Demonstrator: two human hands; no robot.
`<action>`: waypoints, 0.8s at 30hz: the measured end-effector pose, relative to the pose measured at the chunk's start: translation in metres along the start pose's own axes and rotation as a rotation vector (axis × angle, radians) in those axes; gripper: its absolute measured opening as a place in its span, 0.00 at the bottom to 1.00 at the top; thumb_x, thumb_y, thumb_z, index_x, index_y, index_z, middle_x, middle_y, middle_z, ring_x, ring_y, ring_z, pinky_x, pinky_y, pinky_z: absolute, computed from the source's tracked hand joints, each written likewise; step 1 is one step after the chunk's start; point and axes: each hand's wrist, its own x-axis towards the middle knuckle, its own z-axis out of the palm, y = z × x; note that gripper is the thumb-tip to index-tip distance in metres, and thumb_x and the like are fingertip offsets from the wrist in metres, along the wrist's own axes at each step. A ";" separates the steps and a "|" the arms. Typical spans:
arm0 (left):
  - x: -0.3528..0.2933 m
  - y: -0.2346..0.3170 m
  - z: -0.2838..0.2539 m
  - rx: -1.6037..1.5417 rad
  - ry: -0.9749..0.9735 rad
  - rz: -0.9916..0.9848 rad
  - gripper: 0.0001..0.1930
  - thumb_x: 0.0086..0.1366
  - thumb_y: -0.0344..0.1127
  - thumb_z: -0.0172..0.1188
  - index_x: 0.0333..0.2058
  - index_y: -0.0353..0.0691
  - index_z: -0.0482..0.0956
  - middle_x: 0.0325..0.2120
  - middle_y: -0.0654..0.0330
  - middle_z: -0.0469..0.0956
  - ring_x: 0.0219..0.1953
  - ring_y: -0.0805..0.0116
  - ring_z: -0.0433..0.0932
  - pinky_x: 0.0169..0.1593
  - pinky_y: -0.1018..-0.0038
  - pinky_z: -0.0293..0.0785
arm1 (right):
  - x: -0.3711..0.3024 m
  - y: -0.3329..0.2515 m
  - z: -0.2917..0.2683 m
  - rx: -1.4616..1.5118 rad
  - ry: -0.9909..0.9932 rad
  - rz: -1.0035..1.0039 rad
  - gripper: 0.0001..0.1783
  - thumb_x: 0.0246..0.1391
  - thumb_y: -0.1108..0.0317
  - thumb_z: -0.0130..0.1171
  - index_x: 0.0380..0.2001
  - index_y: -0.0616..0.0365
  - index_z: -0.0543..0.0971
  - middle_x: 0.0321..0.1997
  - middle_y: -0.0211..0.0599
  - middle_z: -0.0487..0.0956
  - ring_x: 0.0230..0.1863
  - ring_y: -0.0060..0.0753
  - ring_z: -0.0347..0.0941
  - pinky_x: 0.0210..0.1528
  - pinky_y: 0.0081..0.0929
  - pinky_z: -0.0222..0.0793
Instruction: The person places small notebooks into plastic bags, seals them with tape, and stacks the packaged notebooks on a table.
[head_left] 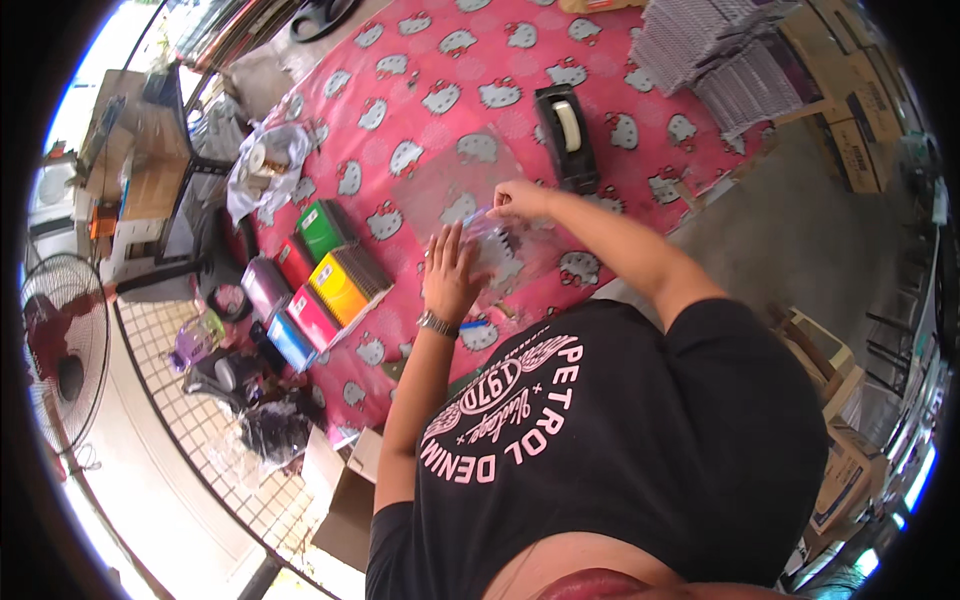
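A clear plastic bag [465, 175] lies on the pink patterned tablecloth [440, 60] in front of me. My left hand [452, 268] rests on its near left part, fingers stretched out and flat. At the bag's right side my right hand [520, 200] is closed in a pinch, apparently on a fold of the plastic; a bluish-purple strip shows between the two hands. Just beyond the right hand stands a black tape dispenser [568, 138] with a pale roll. Left of my left hand are stacks of spiral notebooks, among them yellow [340, 286], green [322, 230] and pink [312, 318] ones.
Stacked spiral-bound books [715, 65] fill the far right corner beside cardboard boxes [860, 120]. A white plastic bag with rolls [265, 165] sits at the left edge. A small blue object [474, 324] lies near my body. A fan [68, 350] stands far left.
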 end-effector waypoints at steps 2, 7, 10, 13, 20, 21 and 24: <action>0.010 0.003 0.000 -0.032 -0.091 -0.048 0.32 0.40 0.37 0.71 0.46 0.42 0.70 0.49 0.53 0.71 0.54 0.53 0.67 0.60 0.56 0.57 | -0.040 0.018 0.024 0.011 0.289 0.039 0.18 0.52 0.53 0.61 0.28 0.59 0.75 0.23 0.30 0.76 0.25 0.23 0.71 0.27 0.25 0.68; 0.073 0.030 -0.008 -0.462 -0.017 -0.504 0.32 0.45 0.43 0.71 0.45 0.37 0.66 0.32 0.55 0.76 0.35 0.61 0.76 0.40 0.65 0.71 | -0.127 -0.030 0.012 0.582 -0.032 0.409 0.21 0.54 0.57 0.57 0.45 0.61 0.72 0.39 0.37 0.77 0.40 0.29 0.74 0.41 0.28 0.71; 0.131 0.071 -0.025 -1.134 -0.020 -0.636 0.34 0.56 0.44 0.66 0.53 0.37 0.57 0.34 0.55 0.77 0.32 0.73 0.75 0.33 0.74 0.70 | -0.164 -0.072 -0.062 0.234 0.824 -0.064 0.35 0.50 0.55 0.62 0.56 0.63 0.64 0.51 0.39 0.73 0.51 0.28 0.69 0.54 0.29 0.65; 0.159 0.112 -0.042 -1.456 -0.113 -0.400 0.32 0.63 0.36 0.57 0.60 0.37 0.51 0.48 0.51 0.69 0.49 0.68 0.71 0.51 0.71 0.67 | -0.192 -0.134 -0.161 0.479 1.193 -0.335 0.39 0.44 0.66 0.69 0.56 0.59 0.60 0.49 0.37 0.71 0.45 0.30 0.71 0.52 0.27 0.67; 0.140 0.092 -0.023 -1.300 -0.220 -0.394 0.22 0.65 0.37 0.55 0.56 0.38 0.64 0.55 0.56 0.67 0.54 0.67 0.69 0.56 0.69 0.64 | -0.289 -0.063 -0.401 0.438 1.869 -0.332 0.37 0.45 0.56 0.67 0.52 0.67 0.65 0.52 0.51 0.70 0.54 0.39 0.65 0.58 0.34 0.59; 0.131 0.079 -0.020 -1.290 -0.203 -0.435 0.21 0.65 0.38 0.54 0.55 0.38 0.66 0.54 0.57 0.68 0.53 0.67 0.69 0.55 0.69 0.65 | -0.298 -0.042 -0.423 0.449 1.824 -0.201 0.36 0.47 0.55 0.66 0.53 0.67 0.66 0.54 0.50 0.69 0.55 0.40 0.65 0.58 0.35 0.58; 0.093 0.038 -0.018 -1.184 -0.132 -0.575 0.19 0.66 0.40 0.53 0.52 0.39 0.69 0.51 0.59 0.70 0.51 0.69 0.71 0.52 0.71 0.66 | -0.290 -0.008 -0.443 0.461 1.675 0.076 0.34 0.52 0.56 0.61 0.56 0.67 0.66 0.59 0.45 0.67 0.57 0.40 0.64 0.59 0.35 0.57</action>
